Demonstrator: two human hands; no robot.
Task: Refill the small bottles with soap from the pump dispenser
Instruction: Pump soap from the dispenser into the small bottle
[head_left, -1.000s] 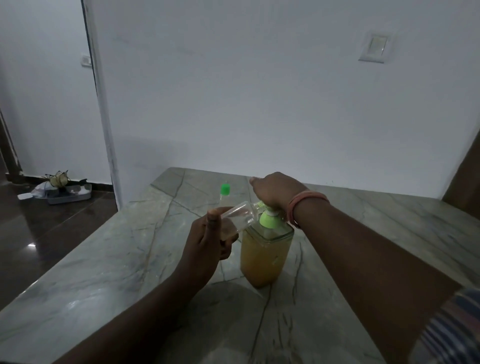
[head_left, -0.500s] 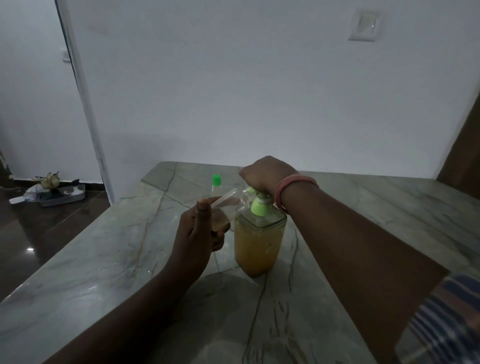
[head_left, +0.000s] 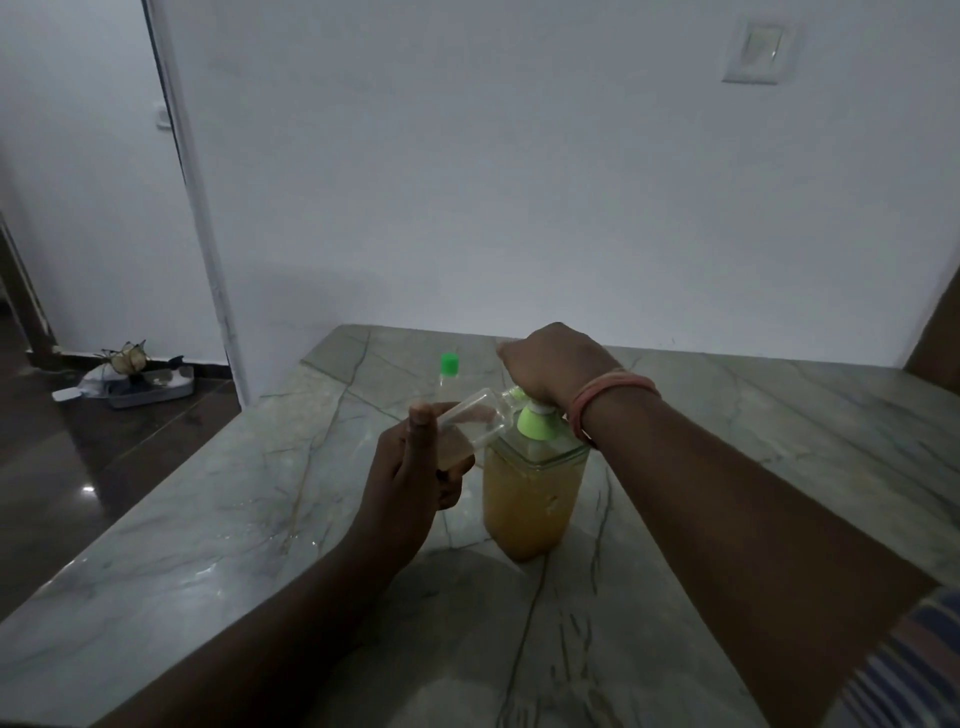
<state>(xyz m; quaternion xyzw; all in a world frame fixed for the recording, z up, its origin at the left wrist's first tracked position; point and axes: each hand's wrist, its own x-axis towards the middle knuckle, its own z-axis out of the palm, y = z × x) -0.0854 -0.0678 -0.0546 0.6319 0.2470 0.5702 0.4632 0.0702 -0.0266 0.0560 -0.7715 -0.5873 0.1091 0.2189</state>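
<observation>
The left hand (head_left: 415, 483) grips the small bottle (head_left: 470, 423) tilted, mouth at the spout, to catch soap; the right hand (head_left: 550, 364), fingers curled, presses the pump dispenser (head_left: 530, 493) on the counter (head_left: 779, 415).

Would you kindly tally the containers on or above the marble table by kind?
Small bottles: 2, a clear one gripped by the left hand, a green-capped one standing behind.
Pump dispensers: 1, under the right hand.
Total: 3
</observation>
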